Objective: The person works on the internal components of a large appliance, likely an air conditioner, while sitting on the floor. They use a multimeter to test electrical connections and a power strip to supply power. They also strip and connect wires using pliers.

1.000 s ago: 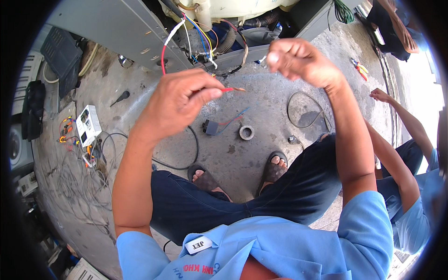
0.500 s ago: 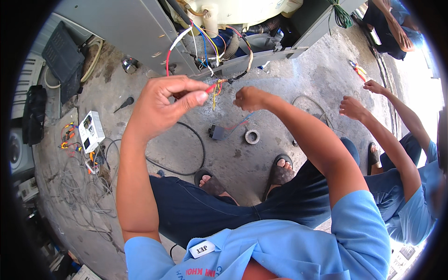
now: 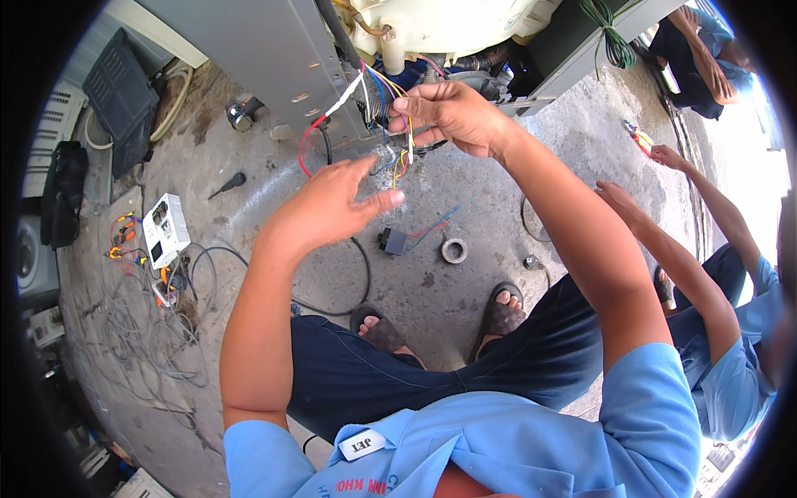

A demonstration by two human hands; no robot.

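My right hand [image 3: 457,116] reaches to the bundle of coloured wires hanging from the grey machine cabinet [image 3: 241,50]. Its thumb and fingers close on thin wires [image 3: 410,141], one yellow and one with a white end. Just to the left and nearer, my left hand [image 3: 328,203] is open, thumb and forefinger apart. A red wire [image 3: 304,149] with a white sleeve [image 3: 344,95] curves down behind the left hand; its end is hidden. Between the hands hang blue, yellow and red wire ends [image 3: 400,168]. A pale tub [image 3: 465,21] shows inside the cabinet.
On the concrete floor lie a dark box [image 3: 393,241] with wires, a metal ring [image 3: 454,251], a screwdriver [image 3: 227,184], a black cable and a white control box [image 3: 165,230]. A co-worker's hand [image 3: 618,199] is at the right, near pliers [image 3: 639,139].
My left hand has let go of the red wire end and opened, moving slightly nearer. My right hand has gone up to the wire bundle and closed on wires there.
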